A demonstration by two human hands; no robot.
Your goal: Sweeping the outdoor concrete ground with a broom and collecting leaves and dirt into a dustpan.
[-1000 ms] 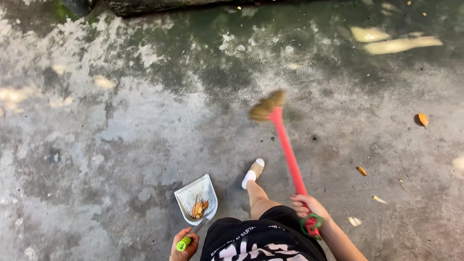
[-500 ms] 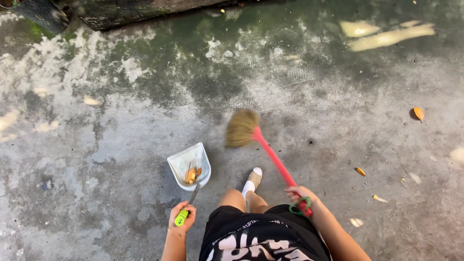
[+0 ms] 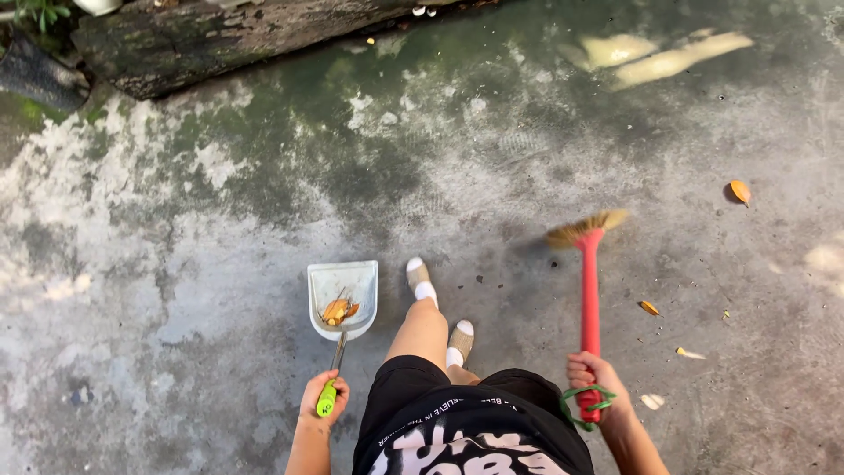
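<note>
My left hand grips the green handle of a white dustpan held low over the concrete, with a few dry orange leaves lying in its scoop. My right hand holds the red stick of a broom near its end, where a green loop hangs. The straw brush head points away from me, to the right of my feet. A small orange leaf lies just right of the stick.
Stained, mossy concrete floor all around. An orange leaf lies far right, pale scraps near my right side. A dark weathered log or kerb runs along the top left. Large pale leaves rest at the top right.
The broom head has swung from beside the dustpan out to the right. I have stepped forward, and the dustpan stays in my left hand with leaves inside.
</note>
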